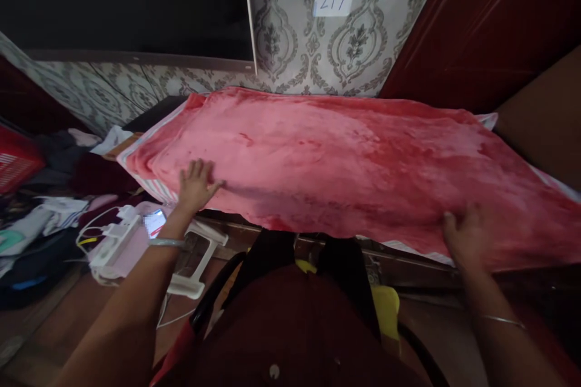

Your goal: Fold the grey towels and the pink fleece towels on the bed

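Note:
A plush pink-and-red blanket [290, 151] lies spread across a long low surface before me, with striped cloth showing along its lower edges. My left hand [196, 186] rests flat on its near left part, fingers spread and nothing held. Over the near right part is my right hand [469, 236], blurred by motion, its thumb apart from the other fingers. It appears to touch the plush surface. Darker red patches and creases run through the right half and along the front edge.
A large dark television [131, 6] stands at the back left, and a paper marked 277 [334, 0] is on the patterned wall. Left of me are a white power strip [111, 245], a lit phone [155, 225], piled clothes [49, 217] and a red basket [18, 160].

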The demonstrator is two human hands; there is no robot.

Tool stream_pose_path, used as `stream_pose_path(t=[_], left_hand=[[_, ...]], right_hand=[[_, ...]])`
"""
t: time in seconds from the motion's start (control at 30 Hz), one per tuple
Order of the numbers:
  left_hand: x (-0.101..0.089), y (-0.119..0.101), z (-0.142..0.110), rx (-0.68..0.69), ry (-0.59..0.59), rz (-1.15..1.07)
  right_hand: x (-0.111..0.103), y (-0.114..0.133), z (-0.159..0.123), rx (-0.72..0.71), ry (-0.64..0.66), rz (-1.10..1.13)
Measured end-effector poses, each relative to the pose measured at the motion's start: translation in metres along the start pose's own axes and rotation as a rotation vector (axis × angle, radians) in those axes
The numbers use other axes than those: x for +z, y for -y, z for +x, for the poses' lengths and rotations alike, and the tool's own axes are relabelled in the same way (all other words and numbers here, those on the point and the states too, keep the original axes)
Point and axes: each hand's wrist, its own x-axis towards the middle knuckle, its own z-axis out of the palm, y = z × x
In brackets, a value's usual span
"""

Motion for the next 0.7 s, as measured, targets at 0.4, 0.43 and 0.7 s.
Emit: stream_pose_path(t=[0.4, 0.43, 0.7], left_hand=[[0.108, -0.097, 0.041, 0.419, 0.417, -0.722], [0.108, -0.088, 0.046, 0.44, 0.477, -0.72], [0.092, 0.018, 0.062, -0.101, 0.323, -0.429]], right_hand=[[0.015, 0.202, -0.02, -0.546, 0.911, 1.026], [0.018, 0.193, -0.014, -0.519, 0.926, 1.028], [0.016, 0.021, -0.002, -0.193, 0.61, 0.65]])
